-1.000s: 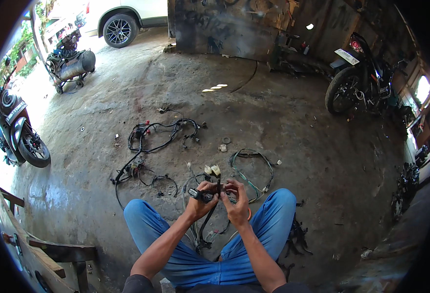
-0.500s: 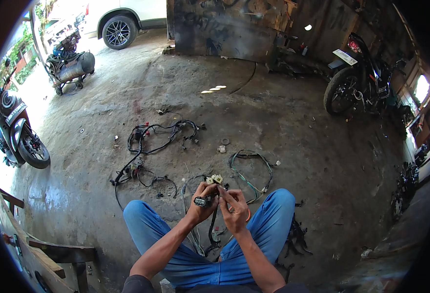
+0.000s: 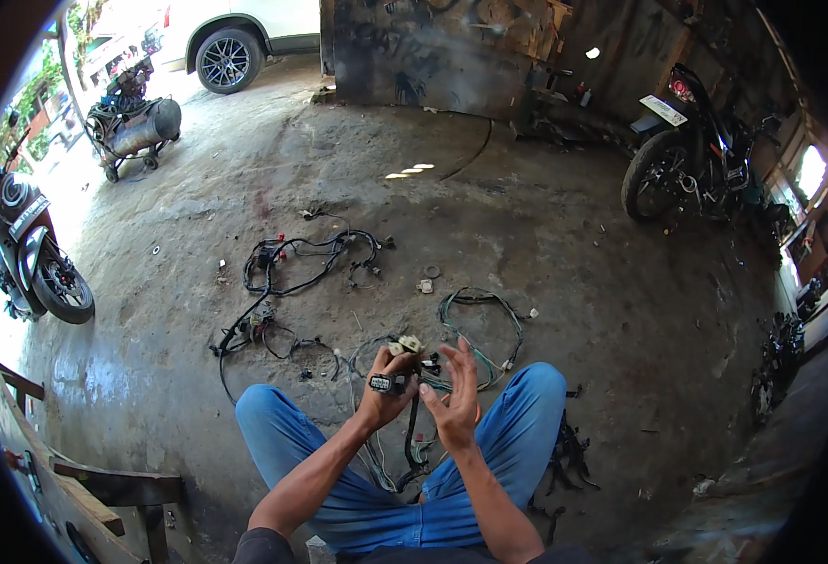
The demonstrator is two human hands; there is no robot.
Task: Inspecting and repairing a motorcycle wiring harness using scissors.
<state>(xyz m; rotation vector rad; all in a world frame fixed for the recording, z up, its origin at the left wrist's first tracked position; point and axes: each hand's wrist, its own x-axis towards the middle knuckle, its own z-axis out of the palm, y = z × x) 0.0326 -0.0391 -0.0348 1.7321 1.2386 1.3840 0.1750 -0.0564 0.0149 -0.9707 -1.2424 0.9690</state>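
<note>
Centrally in the head view, the worn, stained floor [image 3: 583, 310] spans an open-fronted workshop, bounded at the back by a dark panel wall [image 3: 423, 70]. A white car [image 3: 291, 17] and a compressor [image 3: 150, 129] stand at the upper left. One motorcycle [image 3: 52, 273] occupies the left side; another motorcycle [image 3: 663, 174] stands at the upper right. A wooden frame [image 3: 127, 486] fills the lower-left corner. A black harness [image 3: 289, 293] and a loose wire coil [image 3: 478, 298] lie on the floor ahead of the knees. The cable bundle [image 3: 412, 425] is between the knees, its white connectors [image 3: 406, 346] uppermost. The left hand [image 3: 386, 404] grips it beside a black connector [image 3: 387, 383]. The right hand [image 3: 454, 414] is spread, its thumb near the bundle; contact cannot be determined. Both forearms partly hide the jeans.
</note>
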